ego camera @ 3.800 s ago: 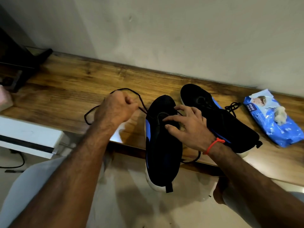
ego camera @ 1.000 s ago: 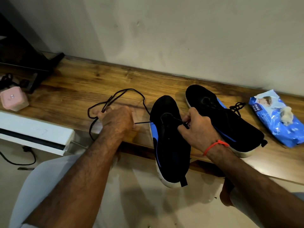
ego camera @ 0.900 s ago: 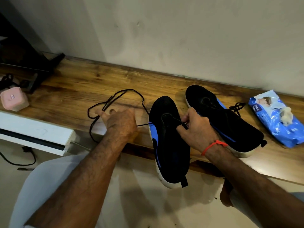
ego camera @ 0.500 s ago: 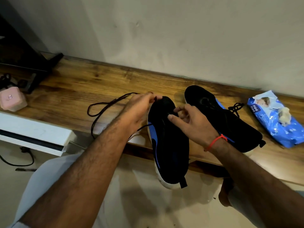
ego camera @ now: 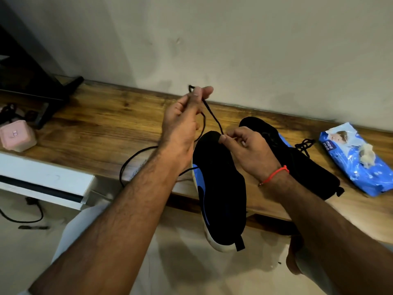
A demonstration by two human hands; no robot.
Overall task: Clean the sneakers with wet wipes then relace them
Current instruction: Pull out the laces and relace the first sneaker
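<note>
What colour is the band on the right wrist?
Red-orange: a thin cord band just below the right hand, clearest in the head view.

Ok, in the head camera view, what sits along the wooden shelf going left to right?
Pink box → left hand pinching the lace → near sneaker → far sneaker → wet wipes pack.

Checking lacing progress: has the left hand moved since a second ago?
Yes. The left hand rose from the table edge toward the wall, pulling the lace up.
</note>
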